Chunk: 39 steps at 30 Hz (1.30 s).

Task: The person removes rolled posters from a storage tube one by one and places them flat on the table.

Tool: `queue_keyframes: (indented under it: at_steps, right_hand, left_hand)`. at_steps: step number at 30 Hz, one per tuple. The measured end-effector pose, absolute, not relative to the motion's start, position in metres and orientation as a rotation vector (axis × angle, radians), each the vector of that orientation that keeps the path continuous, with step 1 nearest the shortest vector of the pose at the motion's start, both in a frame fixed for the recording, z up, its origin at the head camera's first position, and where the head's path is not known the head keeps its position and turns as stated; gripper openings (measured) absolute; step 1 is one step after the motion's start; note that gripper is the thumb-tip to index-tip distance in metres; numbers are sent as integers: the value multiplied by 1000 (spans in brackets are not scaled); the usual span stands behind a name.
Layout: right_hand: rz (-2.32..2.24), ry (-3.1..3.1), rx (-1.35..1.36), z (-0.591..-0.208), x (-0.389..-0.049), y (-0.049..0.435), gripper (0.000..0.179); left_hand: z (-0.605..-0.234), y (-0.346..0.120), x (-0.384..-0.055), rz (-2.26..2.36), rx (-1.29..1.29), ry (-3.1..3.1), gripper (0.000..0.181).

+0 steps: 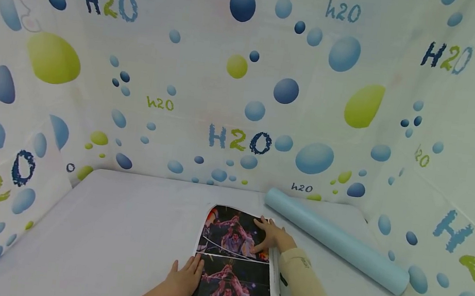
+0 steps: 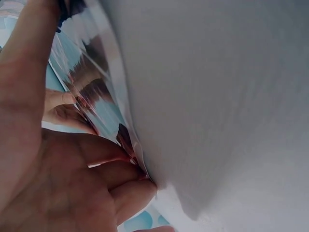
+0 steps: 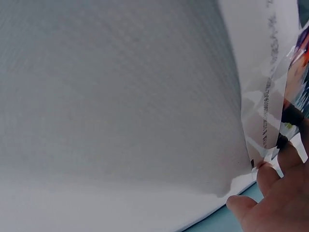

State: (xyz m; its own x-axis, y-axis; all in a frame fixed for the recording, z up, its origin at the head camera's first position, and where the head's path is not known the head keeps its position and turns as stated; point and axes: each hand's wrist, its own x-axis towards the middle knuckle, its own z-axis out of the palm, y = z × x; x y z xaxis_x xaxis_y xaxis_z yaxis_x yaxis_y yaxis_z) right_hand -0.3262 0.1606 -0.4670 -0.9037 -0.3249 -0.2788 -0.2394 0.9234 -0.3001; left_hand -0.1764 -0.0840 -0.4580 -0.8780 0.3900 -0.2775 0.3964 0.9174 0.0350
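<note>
Under both hands' (image 1: pixel 273 237) flat fingers (image 1: pixel 190 272), the glossy poster (image 1: pixel 235 265).

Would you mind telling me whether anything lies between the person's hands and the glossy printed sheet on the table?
Nothing visible does: the left hand rests on the printed sheet at its near left edge, and the right hand presses its far part. The blue roll lies apart.

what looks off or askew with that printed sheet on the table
The glossy printed sheet does not lie flat: its far left corner curls up off the table, and it sits slightly skewed. Both the left hand and right hand press on it. The blue roll lies apart, undisturbed.
</note>
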Motion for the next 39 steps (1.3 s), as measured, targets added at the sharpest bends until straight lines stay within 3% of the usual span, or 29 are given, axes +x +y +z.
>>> queue_keyframes:
  at_steps: [9,11,15,18,23,31,33,34,39]
  right_hand:
    - [-343,2801,-423,-467,-326,157,97]
    - [-324,2822,-436,-465,-326,156,98]
    - [-271,2890,-479,-463,-327,152,97]
    - [-206,2964,-530,-463,-327,148,91]
    - [-126,3052,-548,-461,-323,141,79]
    - [-145,3094,-653,-459,-301,150,56]
    - [-147,3055,-677,-458,-295,157,60]
    - [-118,3021,-689,-458,-291,160,67]
    - [-29,2830,-793,-462,-272,177,104]
  left_hand:
    - [-453,-84,-179,-64,615,2850,114]
    - [-448,-84,-184,13,646,2880,97]
    - [-437,-87,-200,269,696,2948,37]
    - [-439,-85,-217,207,741,3063,21]
    - [-447,-75,-241,-172,735,3154,35]
    - [-450,-73,-271,-204,473,2940,84]
    - [-448,-75,-274,-154,456,2915,90]
    - [-447,-76,-275,-146,449,2906,98]
    - [-444,-76,-274,-143,447,2879,101]
